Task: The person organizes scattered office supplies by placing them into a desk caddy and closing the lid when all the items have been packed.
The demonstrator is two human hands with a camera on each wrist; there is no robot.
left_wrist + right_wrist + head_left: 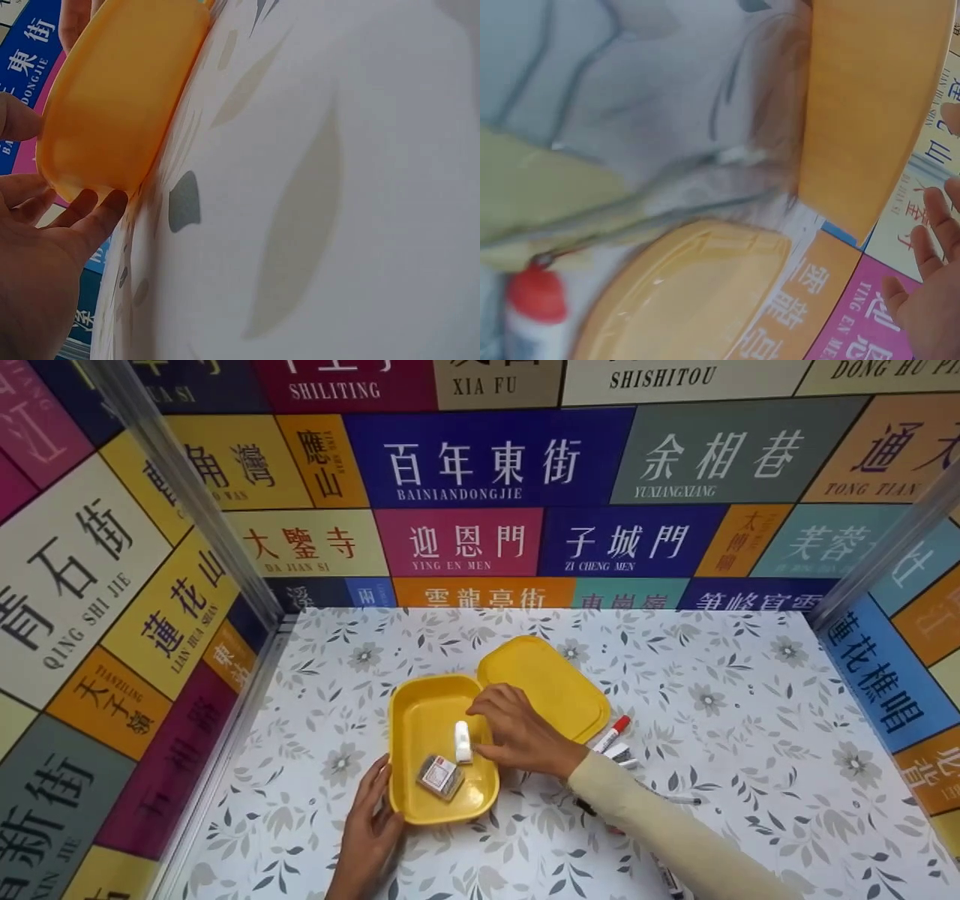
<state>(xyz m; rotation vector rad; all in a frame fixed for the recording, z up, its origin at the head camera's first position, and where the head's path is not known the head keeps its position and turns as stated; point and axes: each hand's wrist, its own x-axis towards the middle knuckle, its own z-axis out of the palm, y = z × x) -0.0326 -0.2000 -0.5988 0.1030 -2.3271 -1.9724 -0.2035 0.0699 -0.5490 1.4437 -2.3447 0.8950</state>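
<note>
A yellow plastic box stands uncovered on the table. My left hand grips its near left corner, thumb at the near side and fingers along the left wall; the left wrist view shows these fingers against the box's outside. Over the right rim is my right hand, fingers loosely bent and apart, with the thumb close to a small white object inside the box. Whether they touch is unclear. Beside it lies a small grey-brown packet with a white and red label. The right wrist view shows spread fingers.
A yellow lid lies flat behind the box to the right. A red-capped marker and other white pens lie beside the right forearm, with a thin pen farther right. Patterned panels stand around the table.
</note>
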